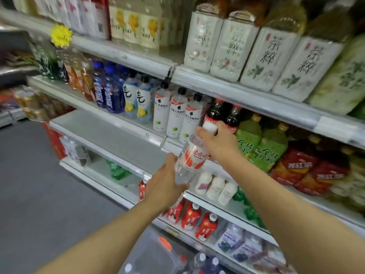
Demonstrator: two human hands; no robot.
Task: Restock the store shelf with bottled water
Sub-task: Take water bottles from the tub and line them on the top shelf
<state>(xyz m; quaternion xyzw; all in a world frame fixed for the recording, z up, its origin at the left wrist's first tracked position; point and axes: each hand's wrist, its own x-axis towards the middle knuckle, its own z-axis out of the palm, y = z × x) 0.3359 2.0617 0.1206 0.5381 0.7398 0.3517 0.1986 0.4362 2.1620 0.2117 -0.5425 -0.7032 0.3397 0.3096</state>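
Observation:
A clear water bottle (189,159) with a red and white label and a white cap tilts in mid-air in front of the shelves. My left hand (166,182) grips its lower body from below. My right hand (217,143) curls round its neck just under the cap. The bottle hangs level with a bare stretch of grey shelf (110,131) to its left. White-labelled drink bottles (175,113) stand just behind it.
Shelves above carry blue bottles (107,89), tea bottles (233,48) and cola (215,113). Green tea bottles (262,145) stand to the right. Red-labelled bottles (191,216) lie on a lower shelf. A clear plastic crate (156,252) with capped bottles sits at the bottom. Grey floor is on the left.

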